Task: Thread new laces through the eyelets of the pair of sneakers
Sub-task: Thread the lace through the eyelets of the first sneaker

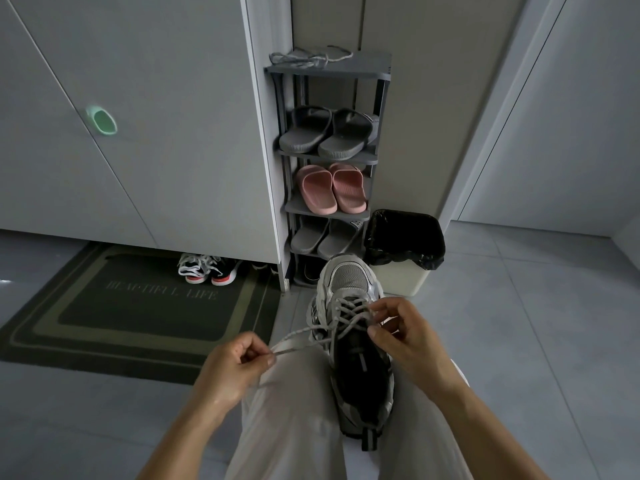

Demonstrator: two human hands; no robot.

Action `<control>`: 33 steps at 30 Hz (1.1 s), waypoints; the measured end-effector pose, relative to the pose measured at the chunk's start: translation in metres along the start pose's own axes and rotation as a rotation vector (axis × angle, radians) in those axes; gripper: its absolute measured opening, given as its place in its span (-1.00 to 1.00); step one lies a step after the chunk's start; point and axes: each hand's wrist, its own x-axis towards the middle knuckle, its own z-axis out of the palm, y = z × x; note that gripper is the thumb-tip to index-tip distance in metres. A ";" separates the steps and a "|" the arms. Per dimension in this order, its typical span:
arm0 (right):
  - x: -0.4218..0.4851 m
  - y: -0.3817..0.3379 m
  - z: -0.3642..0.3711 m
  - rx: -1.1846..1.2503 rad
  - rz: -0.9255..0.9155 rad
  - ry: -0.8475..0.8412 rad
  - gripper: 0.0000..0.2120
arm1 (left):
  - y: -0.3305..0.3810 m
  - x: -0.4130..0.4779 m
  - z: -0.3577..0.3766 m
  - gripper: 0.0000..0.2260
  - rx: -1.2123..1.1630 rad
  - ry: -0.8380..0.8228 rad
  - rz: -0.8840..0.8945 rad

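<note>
Sneaker [353, 341] between hands | left hand [235, 367] pinches lace [301, 336] | right hand [405, 337] at eyelets

A grey sneaker [349, 282] rests between the person's thighs, toe pointing to twelve o'clock. At its eight o'clock the left hand [232, 368] pinches the end of a grey lace [304, 331] drawn taut from the eyelets. At three o'clock the right hand [405, 337] pinches the lace by the crossings. At twelve o'clock stands a shoe rack [329, 73], with a loose lace [304, 58] on top.
</note>
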 end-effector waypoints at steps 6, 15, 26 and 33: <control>-0.004 0.005 0.003 -0.364 -0.041 -0.044 -0.61 | -0.008 -0.004 -0.015 -0.89 0.072 0.017 -0.032; -0.005 0.007 0.002 -0.393 0.000 0.099 -0.75 | 0.012 -0.006 -0.007 -0.92 0.144 -0.166 0.009; -0.007 0.001 -0.006 -0.170 0.109 0.025 -0.87 | 0.096 0.027 0.043 -0.86 -0.573 -0.056 0.030; 0.015 -0.045 0.003 0.497 0.158 0.005 -0.62 | 0.121 0.017 0.053 -0.93 -0.128 -0.419 0.291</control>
